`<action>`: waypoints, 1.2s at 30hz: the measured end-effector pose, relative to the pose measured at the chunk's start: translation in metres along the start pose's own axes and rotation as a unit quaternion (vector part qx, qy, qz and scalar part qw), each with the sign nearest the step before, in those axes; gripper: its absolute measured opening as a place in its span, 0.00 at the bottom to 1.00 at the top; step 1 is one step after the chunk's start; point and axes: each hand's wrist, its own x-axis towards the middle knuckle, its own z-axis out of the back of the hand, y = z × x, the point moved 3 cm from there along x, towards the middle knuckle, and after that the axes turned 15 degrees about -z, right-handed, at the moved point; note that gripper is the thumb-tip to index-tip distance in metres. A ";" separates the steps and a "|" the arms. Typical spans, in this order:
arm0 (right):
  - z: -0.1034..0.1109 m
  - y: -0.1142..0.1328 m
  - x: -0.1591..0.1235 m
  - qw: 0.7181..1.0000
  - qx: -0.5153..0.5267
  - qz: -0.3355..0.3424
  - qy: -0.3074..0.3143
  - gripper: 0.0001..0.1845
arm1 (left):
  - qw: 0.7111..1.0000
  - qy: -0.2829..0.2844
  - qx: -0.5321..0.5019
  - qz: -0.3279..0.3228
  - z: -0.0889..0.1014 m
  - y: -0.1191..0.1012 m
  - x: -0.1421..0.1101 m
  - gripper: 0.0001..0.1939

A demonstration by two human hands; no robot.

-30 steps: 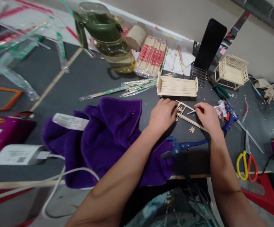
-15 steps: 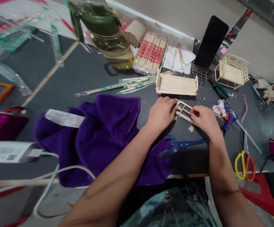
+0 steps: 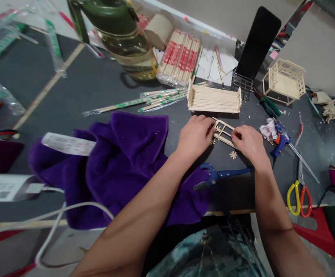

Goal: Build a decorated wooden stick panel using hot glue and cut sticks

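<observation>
A small ladder-like wooden stick frame (image 3: 224, 139) lies on the dark table between my hands. My left hand (image 3: 196, 134) is closed on its left end, fingertips at the rails beside a small wooden flower set in the end section. My right hand (image 3: 247, 143) is closed in a pinch on a short wooden stick (image 3: 226, 134) between the two rails; its fingertips hide part of the stick and the frame's right end. Another small wooden flower (image 3: 233, 154) lies just below the frame. Behind it stands a miniature wooden bench (image 3: 215, 99).
Blue cutters (image 3: 212, 175) lie on a purple cloth (image 3: 133, 154) in front. To the right are a blue glue gun (image 3: 281, 140), scissors (image 3: 299, 192) and a miniature wooden structure (image 3: 284, 82). A jug (image 3: 127, 50), bundled chopsticks (image 3: 180, 57) and a phone (image 3: 257, 46) stand behind.
My right hand has shifted slightly left along the frame, bringing the short stick from a slant to a position across the rails. My left hand keeps its hold. The camera view has shifted a little.
</observation>
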 end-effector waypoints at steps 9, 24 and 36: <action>-0.002 -0.001 0.001 1.000 0.006 -0.001 -0.002 0.12 | 1.000 -0.020 0.002 -0.004 -0.003 0.002 -0.001 0.15; 0.000 -0.017 0.009 0.997 0.004 -0.018 -0.079 0.08 | 1.000 -0.022 -0.001 -0.004 -0.002 0.002 0.000 0.17; -0.006 -0.019 0.014 0.995 -0.015 0.077 -0.068 0.15 | 1.000 -0.026 -0.018 0.001 -0.002 0.004 0.000 0.16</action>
